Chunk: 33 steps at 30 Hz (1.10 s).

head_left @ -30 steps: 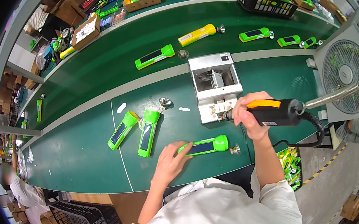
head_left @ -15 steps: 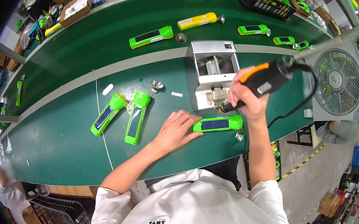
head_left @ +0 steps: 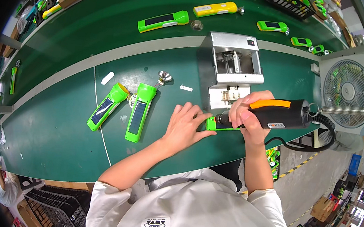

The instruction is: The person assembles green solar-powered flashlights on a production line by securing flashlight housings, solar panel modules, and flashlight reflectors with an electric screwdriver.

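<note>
My right hand [head_left: 253, 117] is wrapped around a black electric screwdriver [head_left: 283, 114] with an orange lever, held almost level. Its tip is over the left end of a green flashlight [head_left: 211, 124] with a dark solar panel; whether it touches is hard to tell. Much of that flashlight is hidden under the tool and my right hand. The fingers and thumb of my left hand [head_left: 184, 126] hold the flashlight's left end against the table. Left of that hand lie two more green flashlights, one tilted [head_left: 107, 107] and one nearly upright in view [head_left: 140, 113], its reflector [head_left: 164, 76] hanging out.
A silver screw-feeder machine [head_left: 235, 41] stands just beyond the flashlight. A coil spring [head_left: 357, 110] and a cable [head_left: 303, 148] run from the screwdriver. At right is a fan [head_left: 348, 91]. A yellow flashlight [head_left: 216, 10] and several green ones lie along the far strip.
My right hand has brought the screwdriver lower and swung it nearly level, its tip now at the flashlight's left end. My left hand stays at that end. The whole view has shifted slightly.
</note>
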Tool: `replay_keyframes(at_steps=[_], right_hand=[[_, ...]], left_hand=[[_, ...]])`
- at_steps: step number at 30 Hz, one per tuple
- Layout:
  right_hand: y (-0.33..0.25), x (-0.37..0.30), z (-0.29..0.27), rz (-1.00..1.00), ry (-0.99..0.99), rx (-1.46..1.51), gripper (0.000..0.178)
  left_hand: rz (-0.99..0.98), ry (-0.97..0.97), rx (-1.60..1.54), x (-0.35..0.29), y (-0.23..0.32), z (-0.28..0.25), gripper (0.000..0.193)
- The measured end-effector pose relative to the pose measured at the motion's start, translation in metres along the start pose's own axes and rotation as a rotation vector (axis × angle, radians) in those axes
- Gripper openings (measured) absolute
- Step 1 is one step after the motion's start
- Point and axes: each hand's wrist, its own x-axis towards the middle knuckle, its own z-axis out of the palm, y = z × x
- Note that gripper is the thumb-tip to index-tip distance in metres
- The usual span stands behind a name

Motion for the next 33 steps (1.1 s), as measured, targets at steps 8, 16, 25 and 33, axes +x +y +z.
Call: replay_keyframes(at_steps=[8, 16, 25, 33], right_hand=[[0.013, 0.0, 0.002, 0.017, 0.019, 0.006, 0.024], [0.02, -0.005, 0.004, -0.001, 0.02, 0.019, 0.022], [0.019, -0.007, -0.002, 0.013, -0.014, 0.016, 0.023], [0.022, -0.007, -0.001, 0.002, -0.036, -0.013, 0.023]], left_hand=[[0.0, -0.015, -0.037, -0.001, -0.003, 0.001, 0.049], [-0.013, -0.022, -0.017, -0.001, -0.003, 0.001, 0.053], [-0.006, -0.003, -0.021, -0.002, -0.004, 0.003, 0.052], [0.002, 0.01, -0.022, -0.003, -0.005, 0.003, 0.053]])
